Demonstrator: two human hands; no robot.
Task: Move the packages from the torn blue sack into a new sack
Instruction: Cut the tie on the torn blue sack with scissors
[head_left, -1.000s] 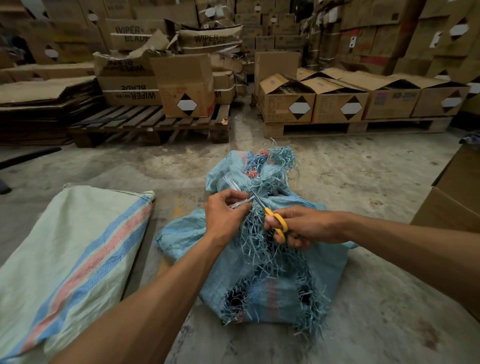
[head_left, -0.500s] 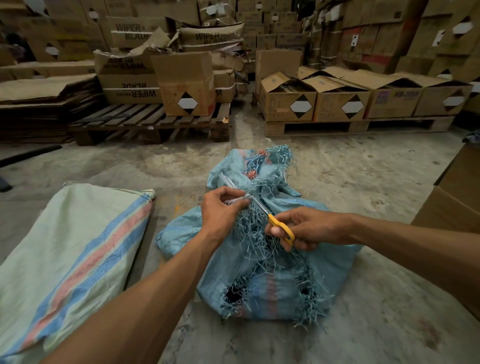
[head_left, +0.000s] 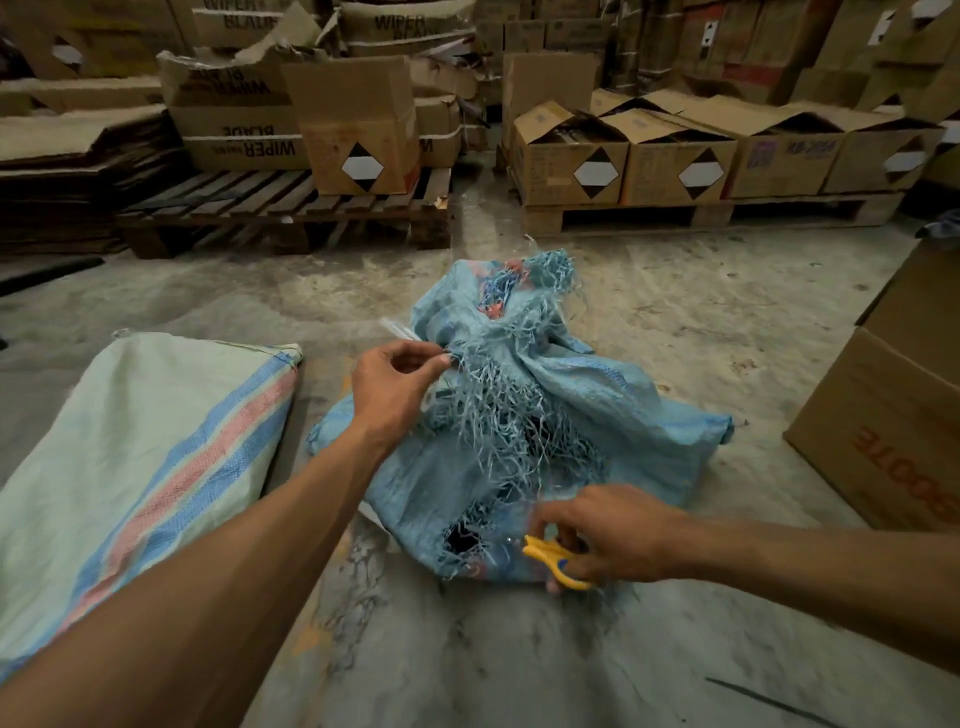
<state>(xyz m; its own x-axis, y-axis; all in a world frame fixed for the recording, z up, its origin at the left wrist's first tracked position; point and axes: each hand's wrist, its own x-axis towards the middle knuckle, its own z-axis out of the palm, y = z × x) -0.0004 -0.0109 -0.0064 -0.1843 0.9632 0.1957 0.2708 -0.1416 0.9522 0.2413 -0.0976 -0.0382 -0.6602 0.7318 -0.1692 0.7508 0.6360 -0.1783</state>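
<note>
Lying on the grey concrete floor (head_left: 675, 312) are two woven plastic sacks: one flat pale-green sack with blue and pink stripes (head_left: 130, 457) at left, one torn, frayed light-blue sack (head_left: 571, 415) bulging in the middle, just beside it. Two wooden pallets (head_left: 291, 208) behind, stacked with brown cardboard boxes (head_left: 358, 124); four open ones in a row on the right pallet. One more brown box with red lettering (head_left: 883, 436) at right edge. Left hand (head_left: 395, 384) pinches a few pale loose strands at the blue sack's tied neck. Right hand (head_left: 608, 535) curled round one pair of yellow-handled scissors (head_left: 550, 561), low over the sack's near end by a dark hole. Packages not visible.
</note>
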